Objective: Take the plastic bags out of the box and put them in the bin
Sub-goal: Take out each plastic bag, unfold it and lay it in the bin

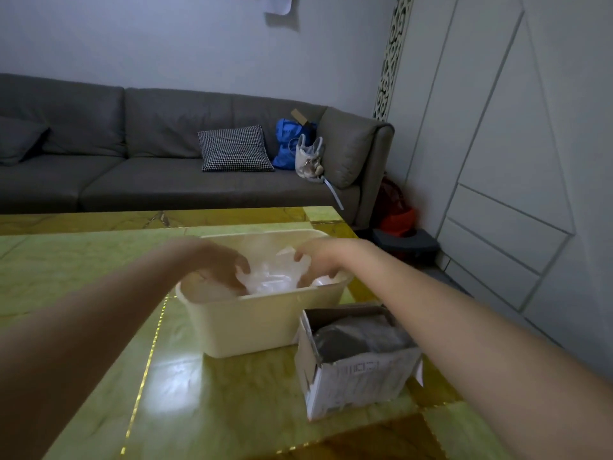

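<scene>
- centrally, a cream plastic bin [252, 327] stands on a glossy green-and-yellow table [83, 267], its long side turned toward the viewer and its rim open upward.
- clear plastic bags [270, 277], crumpled, lie inside the bin between the two hands; their top sits about level with the rim.
- left hand [219, 263]: reaches over the bin's left rim, fingers curled down onto the left edge of the bags, gripping them; motion blur softens the fingertips.
- right hand [320, 257]: reaches over the right rim, fingers bent and pinching the upper right edge of the same bags.
- a worn cardboard box [355, 383] stands just beside the bin's near right corner, close to or touching it, under the right forearm; its flaps are open and a greyish bag [358, 336] fills the inside.
- table edges: the far edge runs behind the bin; the box sits near the right edge; broad bare tabletop lies left of the bin and in front of it.
- beyond the table, a grey sofa [132, 161] spans the wall, carrying a checked cushion [234, 149], a blue bag [288, 144] and a pale bag [308, 157].
- at right, white panelled cabinets [497, 144] border a floor strip, with a red object [396, 220] at the sofa's end.
</scene>
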`<state>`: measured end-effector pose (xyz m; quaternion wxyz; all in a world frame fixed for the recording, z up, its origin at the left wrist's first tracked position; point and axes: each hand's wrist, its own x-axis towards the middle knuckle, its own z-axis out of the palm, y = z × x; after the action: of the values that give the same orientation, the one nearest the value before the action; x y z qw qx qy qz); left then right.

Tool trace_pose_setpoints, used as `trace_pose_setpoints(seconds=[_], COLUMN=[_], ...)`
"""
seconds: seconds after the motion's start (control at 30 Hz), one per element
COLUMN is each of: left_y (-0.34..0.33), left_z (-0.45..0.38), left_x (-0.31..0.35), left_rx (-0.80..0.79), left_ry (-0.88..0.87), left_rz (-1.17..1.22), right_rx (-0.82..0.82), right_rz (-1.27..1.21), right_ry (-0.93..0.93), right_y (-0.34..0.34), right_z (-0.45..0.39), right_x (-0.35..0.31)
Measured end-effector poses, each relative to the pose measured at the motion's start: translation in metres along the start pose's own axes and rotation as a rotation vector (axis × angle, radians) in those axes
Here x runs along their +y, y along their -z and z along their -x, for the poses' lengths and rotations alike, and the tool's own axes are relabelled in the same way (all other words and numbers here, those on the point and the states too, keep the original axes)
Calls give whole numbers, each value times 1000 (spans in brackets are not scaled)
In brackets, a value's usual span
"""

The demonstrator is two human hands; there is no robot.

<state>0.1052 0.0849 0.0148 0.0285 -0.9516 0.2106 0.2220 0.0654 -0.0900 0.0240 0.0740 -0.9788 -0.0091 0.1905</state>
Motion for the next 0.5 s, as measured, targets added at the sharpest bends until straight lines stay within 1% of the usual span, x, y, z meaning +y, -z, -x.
trace_pose_setpoints(seconds=[0.07, 0.1, 0.13, 0.17, 0.2, 0.27, 0.3, 0.33, 0.4, 0.43, 0.5], left_y=[13, 20, 25, 29, 29, 25, 20, 15, 2, -4, -13], left_z=[14, 25, 32, 36, 42, 53, 57, 60, 65, 66, 66], left_x=[-2, 0, 2, 4, 11, 29, 41, 51, 70, 77, 87], left_rx=[78, 148, 220, 294, 358, 425, 430, 420, 389, 380, 362], left_ry=[-14, -42, -70, -108, -148, -237, -278, -308, -350, -362, -372], left_rz=[79, 119, 149, 187, 213, 258, 264, 259, 207, 186, 191], right_rx=[144, 218, 256, 242, 170, -18, -68, -66, 41, 108, 217], right_rz=[-33, -46, -59, -65, -58, -4, 46, 102, 181, 179, 96], right_ry=[42, 49, 50, 41, 27, -30, -66, -90, -99, -94, -103], right_y=[12, 16, 20, 22, 21, 10, -1, -13, -37, -46, -53], right_z=[17, 32, 42, 53, 66, 87, 94, 97, 98, 97, 97], right_x=[4, 6, 9, 12, 14, 14, 14, 15, 16, 17, 18])
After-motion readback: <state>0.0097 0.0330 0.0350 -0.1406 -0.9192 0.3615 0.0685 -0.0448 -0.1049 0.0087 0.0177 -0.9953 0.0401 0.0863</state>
